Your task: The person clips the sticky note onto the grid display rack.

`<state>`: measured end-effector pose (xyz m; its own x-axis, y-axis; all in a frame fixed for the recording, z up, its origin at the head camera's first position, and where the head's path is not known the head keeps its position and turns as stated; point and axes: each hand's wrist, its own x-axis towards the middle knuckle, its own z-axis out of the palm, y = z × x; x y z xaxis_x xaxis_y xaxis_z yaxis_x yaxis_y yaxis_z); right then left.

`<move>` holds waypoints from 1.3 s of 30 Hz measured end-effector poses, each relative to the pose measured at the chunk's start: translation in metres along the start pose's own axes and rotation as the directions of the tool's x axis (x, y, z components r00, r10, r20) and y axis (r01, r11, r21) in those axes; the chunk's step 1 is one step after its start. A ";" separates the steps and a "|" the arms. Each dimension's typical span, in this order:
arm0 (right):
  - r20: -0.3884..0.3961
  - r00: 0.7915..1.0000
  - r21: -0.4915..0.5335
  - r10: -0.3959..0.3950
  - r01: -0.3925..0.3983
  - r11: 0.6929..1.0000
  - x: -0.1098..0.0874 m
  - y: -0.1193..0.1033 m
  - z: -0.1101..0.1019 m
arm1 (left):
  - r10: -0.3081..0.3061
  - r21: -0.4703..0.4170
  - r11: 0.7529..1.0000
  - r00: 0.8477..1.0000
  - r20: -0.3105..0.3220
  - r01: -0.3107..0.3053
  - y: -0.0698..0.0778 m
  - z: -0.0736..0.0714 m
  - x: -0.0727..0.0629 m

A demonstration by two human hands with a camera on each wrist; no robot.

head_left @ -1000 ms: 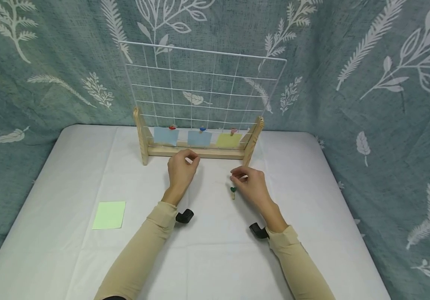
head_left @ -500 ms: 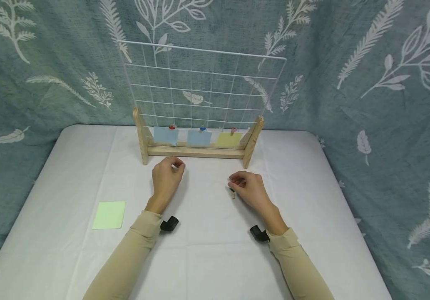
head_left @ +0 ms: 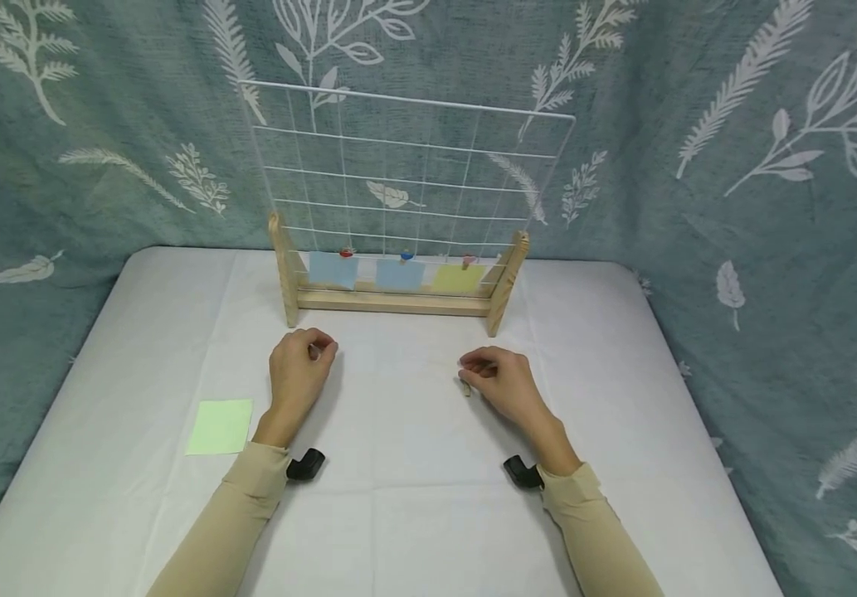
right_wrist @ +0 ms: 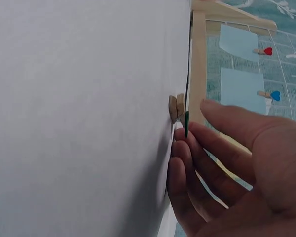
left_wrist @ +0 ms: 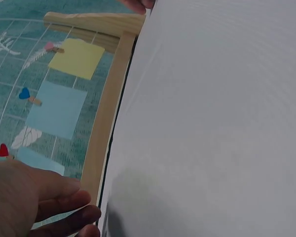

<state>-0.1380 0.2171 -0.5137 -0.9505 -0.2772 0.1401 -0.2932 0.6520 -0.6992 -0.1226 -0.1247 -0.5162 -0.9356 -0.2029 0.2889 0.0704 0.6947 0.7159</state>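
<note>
A small wooden clothespin (right_wrist: 176,107) with a green heart (right_wrist: 186,123) lies on the white table, partly hidden by the right hand in the head view. My right hand (head_left: 501,379) is at it; the fingertips reach beside the green heart while the thumb stands apart from it. My left hand (head_left: 299,371) hovers over the table with loosely bent fingers, holding nothing. Close to its wrist lies a green square note (head_left: 219,427). On the wire grid, a red-heart clothespin (left_wrist: 3,150) and a blue-heart clothespin (left_wrist: 28,96) hold blue notes (left_wrist: 56,109). A pink-heart one (left_wrist: 52,47) holds a yellow note (left_wrist: 77,58).
The white wire grid (head_left: 406,99) rises from a wooden stand (head_left: 394,302) at the back of the table (head_left: 413,531). Behind and beside the table hangs a green leaf-patterned cloth (head_left: 697,224). Black wrist cameras (head_left: 306,465) sit at both cuffs.
My left hand has moved left and toward me, away from the stand, to near the green note. The right hand has come slightly toward me, covering the green heart in the head view.
</note>
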 end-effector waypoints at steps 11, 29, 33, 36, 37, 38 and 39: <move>0.057 0.998 0.052 0.001 -0.004 0.999 -0.004 0.009 -0.004 | -0.011 0.021 1.000 0.999 -0.047 0.012 -0.028 -0.027 -0.013; 0.062 0.998 0.066 0.001 -0.005 0.998 -0.011 0.012 0.000 | -0.150 0.041 0.986 0.961 -0.230 0.164 -0.077 -0.092 -0.044; 0.068 0.998 0.075 0.003 -0.008 0.997 -0.013 0.012 0.004 | -0.179 0.050 0.979 0.955 -0.237 0.196 -0.080 -0.105 -0.051; 0.065 0.998 0.075 -0.009 0.004 0.997 -0.013 0.014 0.003 | -0.213 0.063 0.971 0.954 -0.211 0.230 -0.081 -0.111 -0.056; 0.064 0.998 0.073 -0.014 0.010 0.997 -0.013 0.015 0.002 | -0.224 0.068 0.968 0.955 -0.193 0.241 -0.081 -0.113 -0.056; 0.060 0.998 0.067 -0.017 0.013 0.998 -0.014 0.016 -0.001 | -0.236 0.071 0.966 0.957 -0.169 0.250 -0.080 -0.113 -0.057; 0.053 0.998 0.064 -0.017 0.013 0.998 -0.015 0.017 -0.004 | -0.239 0.074 0.965 0.961 -0.141 0.251 -0.079 -0.113 -0.056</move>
<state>-0.1295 0.2348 -0.5252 -0.9387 -0.3252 0.1141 -0.2985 0.6015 -0.7410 -0.0365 -0.2467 -0.5172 -0.8669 -0.4583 0.1960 -0.1927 0.6709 0.7161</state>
